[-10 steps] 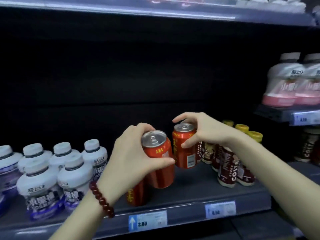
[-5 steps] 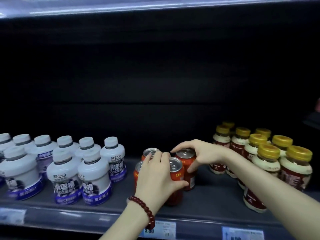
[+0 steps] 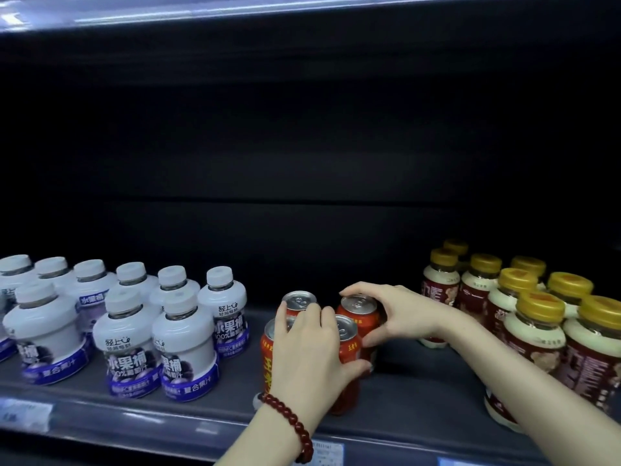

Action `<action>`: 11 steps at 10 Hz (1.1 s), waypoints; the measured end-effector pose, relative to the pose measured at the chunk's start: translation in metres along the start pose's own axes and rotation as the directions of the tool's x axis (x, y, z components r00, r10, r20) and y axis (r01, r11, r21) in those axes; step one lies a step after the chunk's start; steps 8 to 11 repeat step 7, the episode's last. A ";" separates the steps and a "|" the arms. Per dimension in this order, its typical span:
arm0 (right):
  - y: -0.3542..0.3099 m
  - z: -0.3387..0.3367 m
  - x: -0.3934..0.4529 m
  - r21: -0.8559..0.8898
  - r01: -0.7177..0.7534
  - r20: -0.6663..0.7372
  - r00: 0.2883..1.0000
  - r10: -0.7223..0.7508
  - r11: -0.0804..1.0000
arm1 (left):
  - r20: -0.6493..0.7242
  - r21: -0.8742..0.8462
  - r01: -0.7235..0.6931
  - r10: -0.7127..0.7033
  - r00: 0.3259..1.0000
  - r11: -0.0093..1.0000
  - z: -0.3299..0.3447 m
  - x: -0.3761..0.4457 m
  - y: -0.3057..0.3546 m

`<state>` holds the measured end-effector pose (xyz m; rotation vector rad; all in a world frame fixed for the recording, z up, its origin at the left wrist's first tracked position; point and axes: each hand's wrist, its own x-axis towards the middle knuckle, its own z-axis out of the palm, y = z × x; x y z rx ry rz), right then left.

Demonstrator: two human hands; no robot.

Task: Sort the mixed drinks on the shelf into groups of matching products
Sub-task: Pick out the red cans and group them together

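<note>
Left grip (image 3: 307, 356) and right grip (image 3: 396, 314) both curled closed, arms extended.

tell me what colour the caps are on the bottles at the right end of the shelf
Yellow-gold caps, seen best in the head view, the only one.

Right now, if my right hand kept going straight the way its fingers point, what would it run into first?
Your right hand points left across the shelf, wrapped around the back right red can. Going on, it would likely meet the back left red can first, though depth is hard to judge.
</note>
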<state>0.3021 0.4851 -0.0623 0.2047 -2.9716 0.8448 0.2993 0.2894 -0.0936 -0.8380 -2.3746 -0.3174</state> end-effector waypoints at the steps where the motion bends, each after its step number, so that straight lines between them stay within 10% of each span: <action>1: -0.001 -0.001 0.004 0.009 0.014 0.014 1.000 -0.014 1.000 | 0.050 0.010 -0.006 0.005 0.999 1.000 -0.003 0.002 0.000; 11: -0.016 0.011 0.012 0.253 0.035 -0.073 0.997 -0.017 0.967 | 0.202 -0.231 0.026 0.022 0.979 0.973 -0.019 0.004 -0.005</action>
